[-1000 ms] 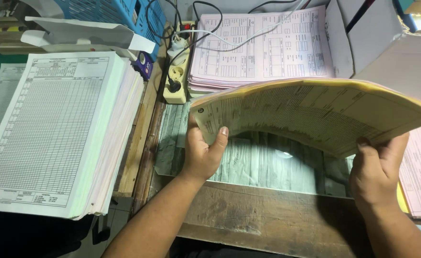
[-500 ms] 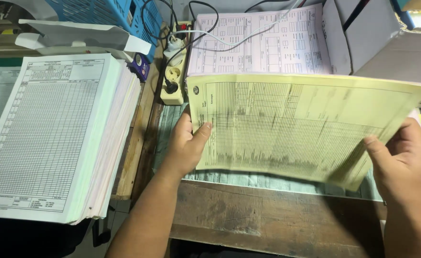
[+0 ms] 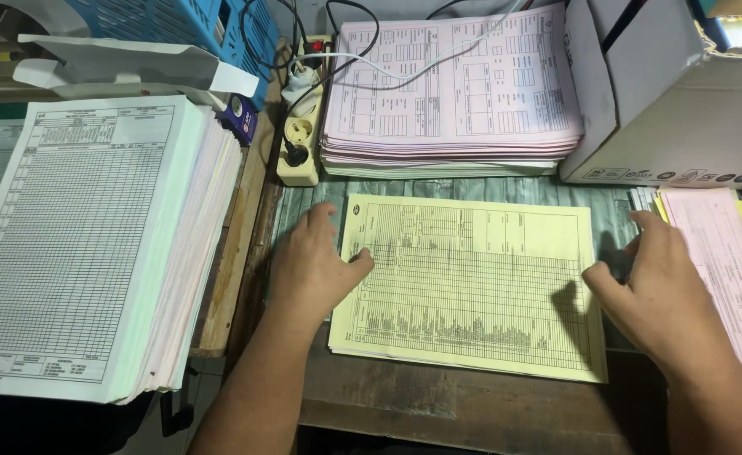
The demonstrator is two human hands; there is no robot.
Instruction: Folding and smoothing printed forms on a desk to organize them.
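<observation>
Now squaring up a thin stack of pale yellow printed forms.
Fingers loosely spread, left hand pressed against the stack's left edge, right hand beside its right edge; stack flat on grey-green wooden desk, below pink form pile.
</observation>
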